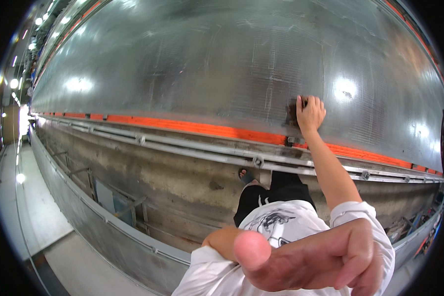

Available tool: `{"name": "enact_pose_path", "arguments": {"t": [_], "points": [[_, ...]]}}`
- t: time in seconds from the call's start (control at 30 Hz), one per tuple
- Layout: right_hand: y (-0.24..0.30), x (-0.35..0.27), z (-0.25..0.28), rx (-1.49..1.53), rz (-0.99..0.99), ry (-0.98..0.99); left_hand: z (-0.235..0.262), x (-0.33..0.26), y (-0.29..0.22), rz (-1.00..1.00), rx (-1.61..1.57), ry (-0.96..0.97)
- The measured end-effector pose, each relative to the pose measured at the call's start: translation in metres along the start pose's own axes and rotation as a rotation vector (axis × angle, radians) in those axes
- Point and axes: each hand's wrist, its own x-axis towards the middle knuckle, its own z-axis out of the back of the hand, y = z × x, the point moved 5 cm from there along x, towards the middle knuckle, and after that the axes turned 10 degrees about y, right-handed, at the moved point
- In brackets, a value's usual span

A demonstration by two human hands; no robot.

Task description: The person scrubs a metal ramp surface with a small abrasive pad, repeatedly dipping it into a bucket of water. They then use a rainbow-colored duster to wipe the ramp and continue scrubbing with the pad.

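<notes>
Right of centre, my right hand (313, 114) curls on glossy metal (207, 64), grip unclear; lower right, my left hand (311, 261) spreads apart.

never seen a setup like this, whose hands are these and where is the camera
These are a person's bare hands, no machine. The one picture comes from a fisheye camera on their head, looking down, so straight edges bend. The right hand is on a large, shiny metal surface edged with an orange strip; the bright spots look like reflections. Something dark shows between right thumb and fingers; whether it is held, I cannot tell. The left hand looks huge because it is close to the lens; nothing shows in it.
</notes>
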Motion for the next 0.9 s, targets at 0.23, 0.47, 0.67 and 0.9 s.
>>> {"name": "enact_pose_path", "arguments": {"t": [0.23, 0.47, 0.67, 0.9], "points": [[-0.011, 0.243, -0.079, -0.122, 0.011, -0.058, 0.083, 0.090, -0.062, 0.080, 0.021, -0.536], [-0.018, 0.313, -0.108, 0.025, 0.117, 0.017, 0.129, 0.114, -0.113, 0.221, 0.039, -0.585], [-0.018, 0.131, -0.038, 0.069, 0.073, 0.057, 0.099, 0.097, -0.094, 0.242, -0.024, -0.434], [0.039, -0.014, 0.000, 0.059, 0.172, 0.111, 0.055, 0.101, -0.109, 0.489, -0.103, -0.512]]}}
